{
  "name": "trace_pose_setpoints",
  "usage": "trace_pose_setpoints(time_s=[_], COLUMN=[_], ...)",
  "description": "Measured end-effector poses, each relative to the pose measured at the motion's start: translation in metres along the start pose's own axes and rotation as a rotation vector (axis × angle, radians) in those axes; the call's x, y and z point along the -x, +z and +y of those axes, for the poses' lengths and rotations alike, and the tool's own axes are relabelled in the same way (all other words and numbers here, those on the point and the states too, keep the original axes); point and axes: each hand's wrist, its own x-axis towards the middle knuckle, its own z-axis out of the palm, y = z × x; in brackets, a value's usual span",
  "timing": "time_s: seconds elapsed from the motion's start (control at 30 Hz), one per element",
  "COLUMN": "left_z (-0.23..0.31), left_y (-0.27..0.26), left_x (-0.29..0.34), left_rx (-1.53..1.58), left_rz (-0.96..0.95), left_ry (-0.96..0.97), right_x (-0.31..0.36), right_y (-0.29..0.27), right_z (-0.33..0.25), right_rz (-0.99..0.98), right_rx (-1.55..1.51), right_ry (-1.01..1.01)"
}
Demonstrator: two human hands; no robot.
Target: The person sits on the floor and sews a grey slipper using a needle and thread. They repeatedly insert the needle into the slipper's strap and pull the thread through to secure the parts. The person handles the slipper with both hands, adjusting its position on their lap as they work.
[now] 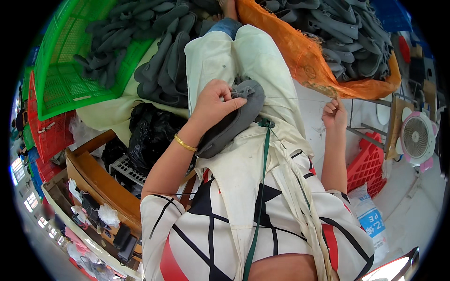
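The left hand's (213, 102) grip pinches the rim of a grey shoe (230, 127) on the lap; the right hand's (334, 114) fingertips, pressed together, seem to pinch thread (290, 98) drawn from it. That trailing thread suggests this shoe is unfinished; other shoes (344, 28) fill a green crate (70, 89) and orange sack (290, 47), their state unclear.
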Motion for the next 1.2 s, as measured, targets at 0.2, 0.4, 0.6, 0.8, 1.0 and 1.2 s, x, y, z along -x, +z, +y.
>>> trace_pose_setpoints(time_s=[0.2,0.4,0.6,0.8,1.0,1.2], left_z=[-0.010,-0.017,0.015,0.066,0.025,0.021], left_y=[0.012,0.018,0.019,0.037,0.018,0.001], left_x=[-0.009,-0.014,-0.011,-0.012,-0.010,-0.002], left_rx=[0.059,-0.003,-0.293,-0.686,0.563,0.658], left_rz=[-0.022,-0.007,0.042,-0.205,-0.180,-0.230], left_ry=[-0.080,-0.139,0.027,-0.142,-0.618,-0.701], right_x=[0.039,0.105,0.191,0.174,0.136,0.083], right_y=[0.033,0.062,0.108,0.108,0.043,0.061], right_z=[-0.018,-0.095,-0.096,-0.101,-0.089,0.013], right_rz=[-0.084,-0.681,-1.203,-1.842,-1.220,-0.761], right_rx=[0.049,-0.115,-0.023,0.014,0.518,1.255], right_ry=[-0.119,-0.409,-0.410,-0.049,-0.136,-0.129])
